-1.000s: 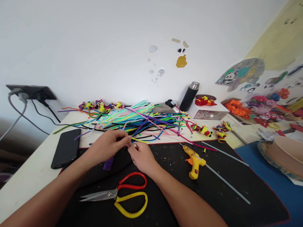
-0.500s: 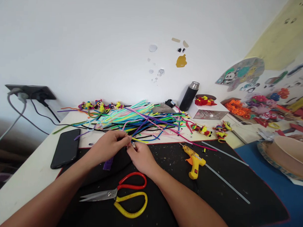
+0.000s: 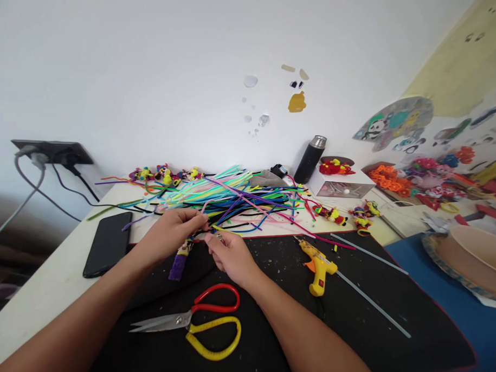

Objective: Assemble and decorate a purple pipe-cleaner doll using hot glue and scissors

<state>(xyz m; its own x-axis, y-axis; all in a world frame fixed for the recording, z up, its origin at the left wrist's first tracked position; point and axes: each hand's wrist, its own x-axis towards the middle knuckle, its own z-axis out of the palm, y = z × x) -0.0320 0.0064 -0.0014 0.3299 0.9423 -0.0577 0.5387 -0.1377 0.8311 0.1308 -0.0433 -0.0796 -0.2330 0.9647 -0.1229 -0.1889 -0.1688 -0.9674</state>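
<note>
My left hand [image 3: 180, 227] is closed, its thumb and fingers pinched on a small pipe-cleaner doll. The doll's purple lower part [image 3: 178, 265] hangs below my fingers over the black mat; a yellowish and dark upper part is half covered by the hand. Close beside it, my right hand [image 3: 233, 255] is also closed, thumb against the fingers, at the doll's side. What its fingertips grip is too small to tell. Nearer to me on the mat lie scissors [image 3: 183, 319], blades spread slightly to the left, with one red and one yellow handle.
A pile of colourful pipe cleaners [image 3: 231, 193] lies behind my hands. On the right rests a yellow glue gun [image 3: 319, 270] with a long glue stick [image 3: 374, 303]. A phone [image 3: 107, 245] lies left; a black flask [image 3: 309, 160] and finished dolls [image 3: 330, 213] stand or lie farther back.
My hands have drawn slightly apart, the left one shifting left. More of the doll now shows beneath my left hand. The scissors and glue gun stay in place.
</note>
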